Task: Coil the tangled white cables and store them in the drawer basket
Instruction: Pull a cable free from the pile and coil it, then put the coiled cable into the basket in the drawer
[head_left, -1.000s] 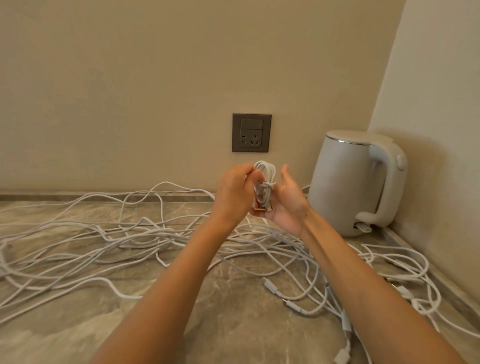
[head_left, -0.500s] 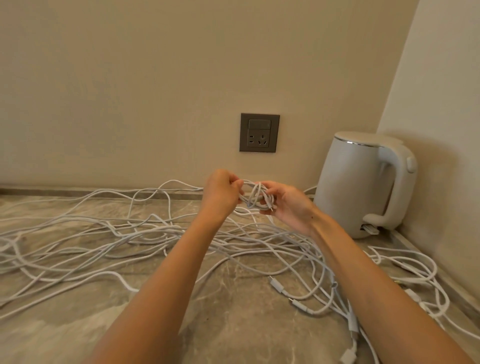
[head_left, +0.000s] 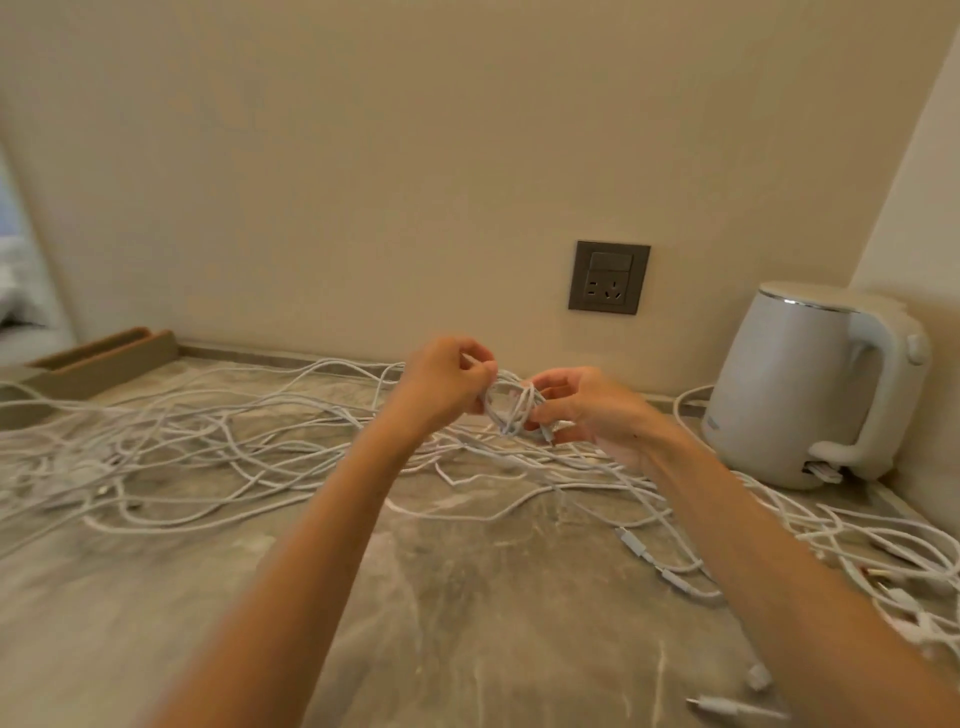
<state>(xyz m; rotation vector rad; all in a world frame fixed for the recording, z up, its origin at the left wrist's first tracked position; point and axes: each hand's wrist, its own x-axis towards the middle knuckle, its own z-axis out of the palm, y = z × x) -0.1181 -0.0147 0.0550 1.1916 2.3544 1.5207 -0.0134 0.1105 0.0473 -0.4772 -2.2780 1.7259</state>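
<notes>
In the hands: a small coil (head_left: 511, 410) of white loops is held up off the countertop (head_left: 467, 597), to the left of the kettle (head_left: 810, 384).
Left side: the left hand (head_left: 447, 382) is curled, and a strand at the far side of the coil from the kettle is pinched.
Right side: the right hand (head_left: 587, 410) is curled round the kettle-side loops, and a connector end is seen below its fingers.
On the counter: the loose cables (head_left: 208, 447) are spread in a tangle left of the kettle and in front of it.
Drawer basket: not in view.
Feel: the cable is judged light, limp and slightly springy, so unpinned loops are likely to fan open, and the smooth jacket may slip.
Where to hold: all loops are best gathered and pinched across together at one point, never by the connector ends.
</notes>
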